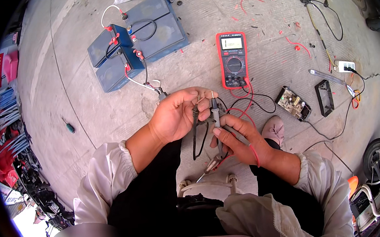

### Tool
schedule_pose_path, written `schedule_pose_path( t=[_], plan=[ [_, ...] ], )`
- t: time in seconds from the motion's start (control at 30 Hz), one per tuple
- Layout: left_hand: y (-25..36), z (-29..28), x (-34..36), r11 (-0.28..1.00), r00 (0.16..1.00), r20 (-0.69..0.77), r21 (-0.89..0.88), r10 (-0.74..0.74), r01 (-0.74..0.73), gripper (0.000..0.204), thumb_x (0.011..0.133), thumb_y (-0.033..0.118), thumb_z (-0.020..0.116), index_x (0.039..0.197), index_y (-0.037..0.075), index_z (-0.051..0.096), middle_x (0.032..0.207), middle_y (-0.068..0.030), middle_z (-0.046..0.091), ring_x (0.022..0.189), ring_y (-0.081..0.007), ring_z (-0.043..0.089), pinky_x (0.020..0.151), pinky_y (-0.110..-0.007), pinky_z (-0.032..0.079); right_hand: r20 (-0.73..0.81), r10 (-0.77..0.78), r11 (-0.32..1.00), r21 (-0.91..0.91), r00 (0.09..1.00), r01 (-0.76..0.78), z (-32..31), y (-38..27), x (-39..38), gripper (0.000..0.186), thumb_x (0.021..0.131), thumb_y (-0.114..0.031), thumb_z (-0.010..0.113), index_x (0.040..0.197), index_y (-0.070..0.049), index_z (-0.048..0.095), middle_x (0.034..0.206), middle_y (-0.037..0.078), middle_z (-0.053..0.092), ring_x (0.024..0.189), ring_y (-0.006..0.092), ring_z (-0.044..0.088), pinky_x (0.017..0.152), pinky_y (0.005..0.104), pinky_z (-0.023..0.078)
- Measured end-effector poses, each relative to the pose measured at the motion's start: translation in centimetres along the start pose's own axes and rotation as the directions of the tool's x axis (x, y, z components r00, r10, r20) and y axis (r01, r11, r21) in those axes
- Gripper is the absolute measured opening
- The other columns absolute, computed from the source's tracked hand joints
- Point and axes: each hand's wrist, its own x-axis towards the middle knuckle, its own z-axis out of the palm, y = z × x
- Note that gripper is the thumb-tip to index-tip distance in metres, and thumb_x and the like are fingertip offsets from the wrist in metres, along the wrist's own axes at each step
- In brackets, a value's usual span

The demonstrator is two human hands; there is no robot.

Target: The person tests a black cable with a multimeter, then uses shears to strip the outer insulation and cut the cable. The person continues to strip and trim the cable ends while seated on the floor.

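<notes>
My left hand (pixel 173 115) is closed on a black cable (pixel 194 127), which loops down below the fingers. Bare wire ends show near its fingertips. In my right hand (pixel 240 139) is a grey and black test probe (pixel 216 113), upright, its metal tip beside my left fingertips. Whether tip and wire touch, I cannot tell. A red lead runs over my right hand. Just beyond both hands a red and black multimeter (pixel 234 64) lies on the floor, its display lit and leads plugged in.
Several wired batteries (pixel 158 23) stand at far left. An opened circuit board (pixel 294 104) and a black casing frame (pixel 325 98) lie right, near a white power strip (pixel 344 66). A screwdriver (pixel 69 127) is left. Wire scraps (pixel 247 1) litter the far floor. A wheel (pixel 377 157) stands lower right.
</notes>
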Motion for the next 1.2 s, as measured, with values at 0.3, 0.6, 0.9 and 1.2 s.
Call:
schedule_pose_path(
  t=[0.3,0.6,0.9,1.2],
  plan=[
    [-0.1,0.8,0.0,0.998,1.0,-0.001,0.062,-0.001,0.001,0.035,0.09,0.012,0.051,0.114,-0.012,0.059,0.078,-0.0035,0.05,0.073,-0.0134,0.045,0.068,-0.027,0.04,-0.046,-0.21,0.972,-0.121,0.977,0.203,-0.8,1.2,-0.4,0.01,0.098,-0.012,0.056,0.094,-0.003,0.053,0.071,0.003,0.06,0.063,0.0071,0.053,0.058,0.0245,0.043],
    [-0.1,0.7,0.1,0.986,0.993,0.058,0.139,-0.099,0.09,0.043,0.093,0.012,0.054,0.132,-0.006,0.05,0.079,-0.0031,0.049,0.07,-0.0143,0.046,0.066,-0.027,0.04,-0.271,-0.327,0.926,-0.284,0.905,0.249,-2.1,1.0,0.2,0.01,0.096,-0.011,0.058,0.096,-0.002,0.055,0.069,0.006,0.052,0.062,0.0135,0.048,0.059,0.0288,0.042],
    [-0.2,-0.7,-0.6,0.972,0.979,0.145,0.207,-0.144,0.112,0.029,0.093,0.015,0.063,0.116,0.001,0.053,0.08,-0.0038,0.051,0.069,-0.015,0.047,0.063,-0.029,0.04,-0.12,-0.543,0.653,-0.683,0.831,0.328,-3.7,0.2,0.4,0.014,0.086,-0.007,0.065,0.098,-0.003,0.059,0.079,0.016,0.06,0.073,0.0371,0.056,0.066,0.0437,0.043],
    [0.3,-1.0,-0.6,0.953,0.968,0.149,0.258,-0.204,0.161,0.012,0.094,0.013,0.062,0.098,0.004,0.054,0.077,-0.0047,0.053,0.066,-0.0151,0.047,0.06,-0.028,0.039,-0.036,-0.547,0.504,-0.811,0.836,0.295,-4.3,0.2,0.2,0.021,0.08,-0.007,0.069,0.1,-0.009,0.062,0.077,0.011,0.055,0.074,0.0332,0.054,0.065,0.0429,0.044]
  ],
)
